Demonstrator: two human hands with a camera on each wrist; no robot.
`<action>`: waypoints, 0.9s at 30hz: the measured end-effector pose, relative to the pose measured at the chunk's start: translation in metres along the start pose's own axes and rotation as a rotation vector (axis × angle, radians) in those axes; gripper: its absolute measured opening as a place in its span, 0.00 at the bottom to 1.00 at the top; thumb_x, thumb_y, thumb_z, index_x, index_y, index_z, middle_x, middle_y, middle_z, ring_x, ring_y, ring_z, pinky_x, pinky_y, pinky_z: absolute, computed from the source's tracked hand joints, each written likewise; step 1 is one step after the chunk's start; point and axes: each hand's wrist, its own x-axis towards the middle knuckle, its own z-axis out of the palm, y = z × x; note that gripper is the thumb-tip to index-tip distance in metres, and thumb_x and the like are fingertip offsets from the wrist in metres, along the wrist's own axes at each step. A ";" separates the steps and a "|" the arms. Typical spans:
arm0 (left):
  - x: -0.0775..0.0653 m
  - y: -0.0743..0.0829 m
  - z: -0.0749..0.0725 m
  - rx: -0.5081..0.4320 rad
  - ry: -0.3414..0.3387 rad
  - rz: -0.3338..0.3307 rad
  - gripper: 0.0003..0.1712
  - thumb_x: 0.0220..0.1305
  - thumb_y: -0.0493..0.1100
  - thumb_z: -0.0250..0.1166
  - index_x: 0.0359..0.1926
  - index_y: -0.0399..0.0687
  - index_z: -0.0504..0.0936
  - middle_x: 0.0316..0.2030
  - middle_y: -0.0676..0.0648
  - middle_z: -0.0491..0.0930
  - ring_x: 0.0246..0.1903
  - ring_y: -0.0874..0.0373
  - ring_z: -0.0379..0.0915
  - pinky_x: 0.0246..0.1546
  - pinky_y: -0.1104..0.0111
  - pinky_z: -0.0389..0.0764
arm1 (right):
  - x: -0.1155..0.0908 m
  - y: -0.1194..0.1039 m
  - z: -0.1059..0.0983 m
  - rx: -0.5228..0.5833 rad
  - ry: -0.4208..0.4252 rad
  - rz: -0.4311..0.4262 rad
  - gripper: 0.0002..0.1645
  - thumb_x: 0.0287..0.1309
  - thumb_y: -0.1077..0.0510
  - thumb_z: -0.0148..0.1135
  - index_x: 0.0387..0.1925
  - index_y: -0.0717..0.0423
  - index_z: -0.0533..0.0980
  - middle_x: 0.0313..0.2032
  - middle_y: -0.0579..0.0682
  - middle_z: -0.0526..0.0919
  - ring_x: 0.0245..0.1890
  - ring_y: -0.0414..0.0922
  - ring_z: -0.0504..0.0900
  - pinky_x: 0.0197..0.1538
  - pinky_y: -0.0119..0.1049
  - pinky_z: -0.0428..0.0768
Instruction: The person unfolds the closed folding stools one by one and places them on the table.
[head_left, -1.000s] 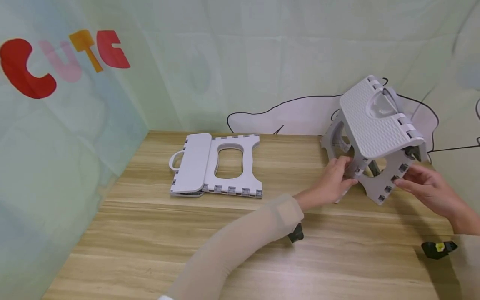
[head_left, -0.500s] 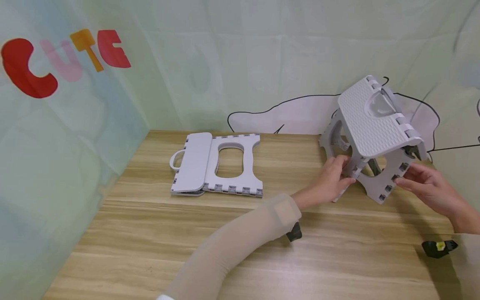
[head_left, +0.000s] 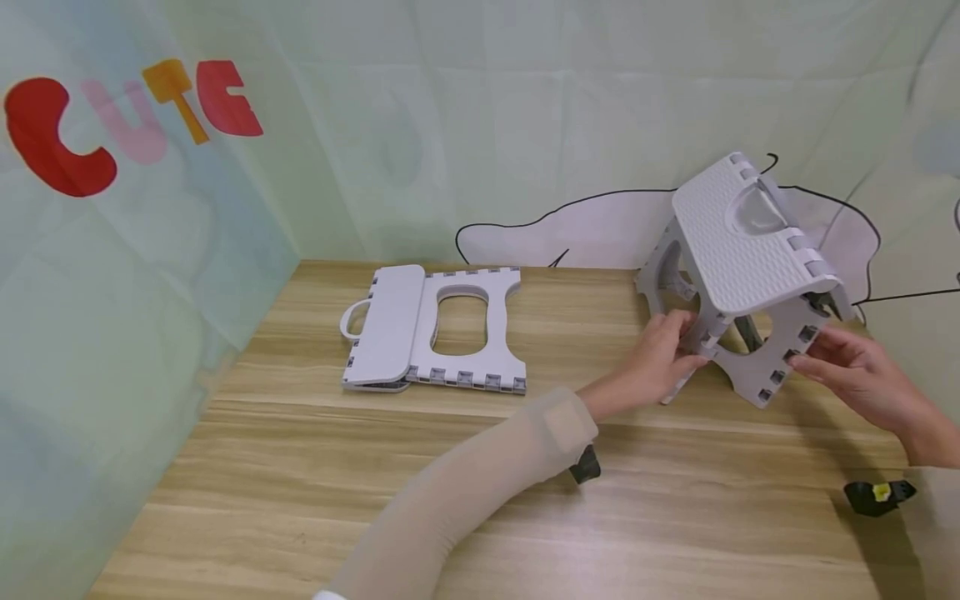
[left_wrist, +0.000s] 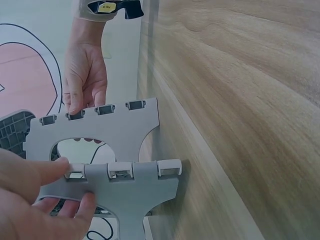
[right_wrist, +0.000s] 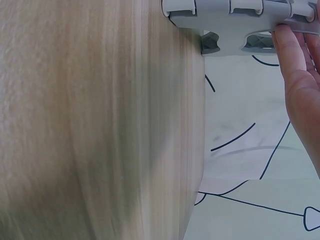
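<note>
Grey stool [head_left: 738, 254], unfolded — between left fingers [left_wrist: 86, 206], right fingers [right_wrist: 289, 47]

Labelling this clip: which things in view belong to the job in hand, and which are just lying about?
In the job:
Partly open stool
Left hand, gripping the stool
Right hand, gripping its other side

Lying about, apparently:
Folded stool, flat on the table, touched by neither hand
Backdrop lettered CUTE, just scenery

The head camera is looking forward and down across the tabletop [head_left: 285, 467]. Closer in, both wrist cameras are sharing its three-o'clock stool [head_left: 738, 258].
</note>
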 end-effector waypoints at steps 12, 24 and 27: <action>-0.002 -0.003 -0.003 0.000 0.005 0.002 0.28 0.69 0.39 0.64 0.64 0.34 0.66 0.55 0.38 0.71 0.54 0.57 0.69 0.49 0.86 0.67 | 0.000 -0.001 0.001 -0.081 0.027 0.029 0.32 0.66 0.79 0.50 0.63 0.49 0.74 0.52 0.37 0.81 0.49 0.30 0.80 0.47 0.22 0.79; -0.005 -0.005 -0.006 -0.020 -0.010 -0.024 0.28 0.69 0.39 0.64 0.65 0.35 0.66 0.56 0.40 0.70 0.54 0.60 0.69 0.48 0.86 0.69 | 0.000 -0.002 0.001 -0.053 0.015 0.028 0.32 0.66 0.79 0.49 0.63 0.50 0.75 0.52 0.39 0.82 0.49 0.31 0.80 0.47 0.23 0.79; -0.005 -0.006 -0.007 -0.016 -0.010 -0.022 0.28 0.69 0.39 0.64 0.64 0.35 0.66 0.56 0.41 0.70 0.54 0.60 0.69 0.48 0.86 0.69 | 0.000 -0.001 0.001 -0.054 0.011 0.025 0.32 0.66 0.80 0.49 0.63 0.49 0.74 0.52 0.39 0.82 0.50 0.31 0.80 0.47 0.23 0.79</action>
